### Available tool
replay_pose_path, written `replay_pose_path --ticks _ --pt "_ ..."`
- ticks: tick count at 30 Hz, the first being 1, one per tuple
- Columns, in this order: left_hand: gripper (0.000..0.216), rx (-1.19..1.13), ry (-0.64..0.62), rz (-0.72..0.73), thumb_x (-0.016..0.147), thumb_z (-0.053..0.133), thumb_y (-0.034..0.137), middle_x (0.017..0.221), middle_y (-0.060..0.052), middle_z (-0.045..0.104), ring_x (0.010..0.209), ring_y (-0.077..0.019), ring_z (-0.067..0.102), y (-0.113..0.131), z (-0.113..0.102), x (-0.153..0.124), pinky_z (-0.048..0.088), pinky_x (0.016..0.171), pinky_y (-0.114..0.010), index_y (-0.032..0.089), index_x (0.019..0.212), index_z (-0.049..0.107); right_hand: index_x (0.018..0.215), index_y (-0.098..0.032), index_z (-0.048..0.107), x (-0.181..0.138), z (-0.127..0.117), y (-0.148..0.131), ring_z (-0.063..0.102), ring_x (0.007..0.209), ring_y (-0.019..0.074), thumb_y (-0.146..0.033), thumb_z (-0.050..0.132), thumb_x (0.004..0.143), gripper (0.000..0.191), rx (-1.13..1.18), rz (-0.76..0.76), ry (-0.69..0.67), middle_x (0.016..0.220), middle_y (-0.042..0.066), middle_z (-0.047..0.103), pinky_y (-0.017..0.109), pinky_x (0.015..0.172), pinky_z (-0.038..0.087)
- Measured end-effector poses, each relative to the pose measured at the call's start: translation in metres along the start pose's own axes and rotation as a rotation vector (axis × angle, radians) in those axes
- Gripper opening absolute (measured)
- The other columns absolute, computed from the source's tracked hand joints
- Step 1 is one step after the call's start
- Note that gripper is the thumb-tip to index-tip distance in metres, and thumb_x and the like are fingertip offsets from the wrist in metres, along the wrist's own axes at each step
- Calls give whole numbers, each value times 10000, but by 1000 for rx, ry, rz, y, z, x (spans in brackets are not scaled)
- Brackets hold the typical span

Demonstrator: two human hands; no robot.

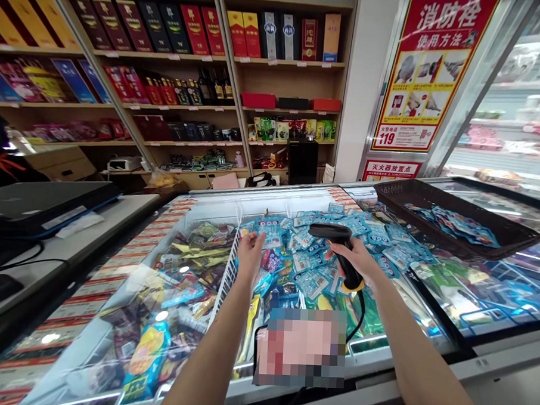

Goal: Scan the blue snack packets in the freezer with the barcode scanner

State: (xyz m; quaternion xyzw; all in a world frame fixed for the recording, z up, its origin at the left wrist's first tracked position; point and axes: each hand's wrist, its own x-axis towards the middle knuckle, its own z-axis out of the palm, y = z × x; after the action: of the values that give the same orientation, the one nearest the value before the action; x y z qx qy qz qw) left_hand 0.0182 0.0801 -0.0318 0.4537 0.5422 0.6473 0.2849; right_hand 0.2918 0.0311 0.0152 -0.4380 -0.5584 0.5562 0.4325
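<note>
My right hand (pixel 357 261) is wrapped around the grip of a black barcode scanner (pixel 331 232) with a yellow ring at its base. The scanner head points left, above many small light-blue packets (pixel 312 261) spread over the freezer's glass top. At the left edge of this spread, my left hand (pixel 251 249) has its fingers curled and pinched at the side of a light-blue packet (pixel 272 232). Below the scanner, its cable runs down behind a device with a pixelated screen (pixel 303 350).
A dark brown tray (pixel 456 246) with more blue packets stands at the right on the freezer. Wrapped ice creams (pixel 196 247) and a white wire divider (pixel 225 278) show beneath the glass. Left is a counter with a dark machine (pixel 50 208); shelves of boxes stand behind.
</note>
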Motion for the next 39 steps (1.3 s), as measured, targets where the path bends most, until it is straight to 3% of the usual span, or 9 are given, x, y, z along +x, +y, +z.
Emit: replay_pose_path --ticks 6,12,21,30,39 --pt "375 -271 -157 -134 668 666 456 544 118 294 448 -36 312 -1 7 -17 498 602 -265 210 867 464 965 -168 559 -7 4 -8 522 345 116 -483 608 726 399 -83 -36 0 774 61 688 267 361 440" --pt "369 -363 -195 -176 668 687 406 542 121 242 451 -32 275 1 5 -20 511 655 -275 208 890 468 868 -176 583 -21 10 -9 547 370 132 -435 577 778 274 -301 -99 -11 764 57 685 259 357 413" --pt "356 -311 -178 -191 688 661 448 548 104 332 496 -54 381 -12 3 -17 488 701 -278 199 890 506 891 -191 612 -44 15 -14 555 407 139 -398 572 785 236 -297 -45 -64 814 56 690 264 393 409" --pt "411 -255 -169 -196 689 651 480 623 63 475 597 -91 484 -14 5 -16 468 695 -270 200 968 540 868 -189 617 -38 16 -5 562 395 153 -401 587 775 234 -369 -70 -35 753 55 684 281 386 428" --pt "449 -218 -174 -191 686 646 499 631 58 485 623 -95 497 -16 5 -16 469 720 -292 185 990 540 877 -187 602 -40 17 -3 583 418 169 -418 560 795 249 -468 -97 -11 703 50 678 291 418 454"
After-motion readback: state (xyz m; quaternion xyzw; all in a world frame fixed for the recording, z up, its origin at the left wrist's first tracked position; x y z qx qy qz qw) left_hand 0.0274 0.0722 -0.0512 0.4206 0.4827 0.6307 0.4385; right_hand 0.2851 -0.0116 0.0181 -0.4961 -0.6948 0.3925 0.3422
